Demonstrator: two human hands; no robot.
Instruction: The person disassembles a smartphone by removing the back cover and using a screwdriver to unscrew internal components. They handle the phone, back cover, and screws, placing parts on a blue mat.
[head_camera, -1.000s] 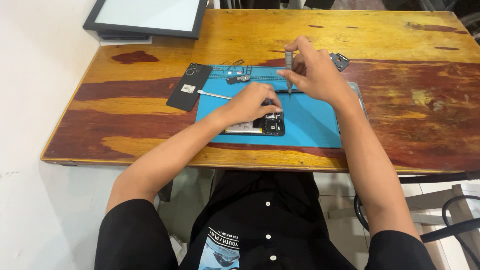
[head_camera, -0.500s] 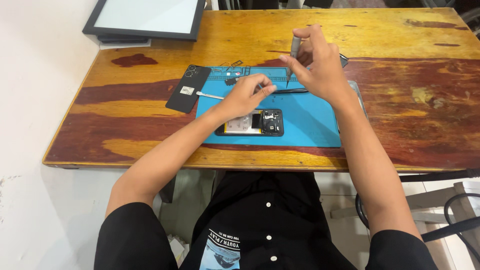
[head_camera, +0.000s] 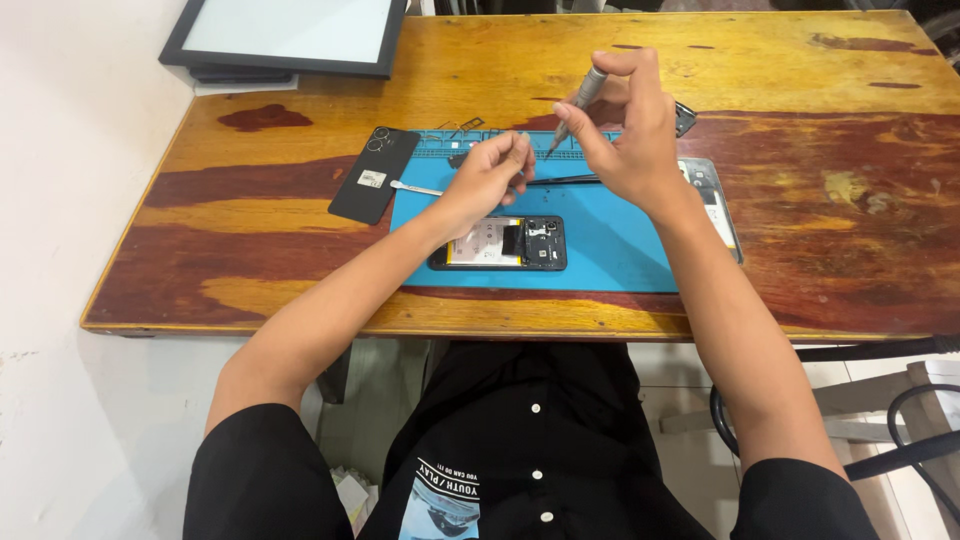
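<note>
An opened black phone (head_camera: 500, 243) with its insides showing lies on a blue work mat (head_camera: 610, 250). My right hand (head_camera: 630, 130) hovers above the mat's far edge and grips a slim grey screwdriver (head_camera: 582, 98), tip slanting down to the left. My left hand (head_camera: 490, 175) is raised just above the phone. Its fingertips are pinched together close to the screwdriver's tip, and whether they hold anything is too small to tell. The phone's black back cover (head_camera: 375, 173) rests on the wood at the mat's left edge.
A thin white-tipped tool (head_camera: 415, 188) and a dark thin tool (head_camera: 565, 180) lie on the mat. A clear phone part (head_camera: 715, 205) sits at the mat's right edge. A black-framed white panel (head_camera: 290, 35) lies at the far left of the wooden table (head_camera: 830, 200).
My left hand has lifted off the phone and moved up towards the screwdriver's tip. My right hand has raised the screwdriver off the mat and tilted it.
</note>
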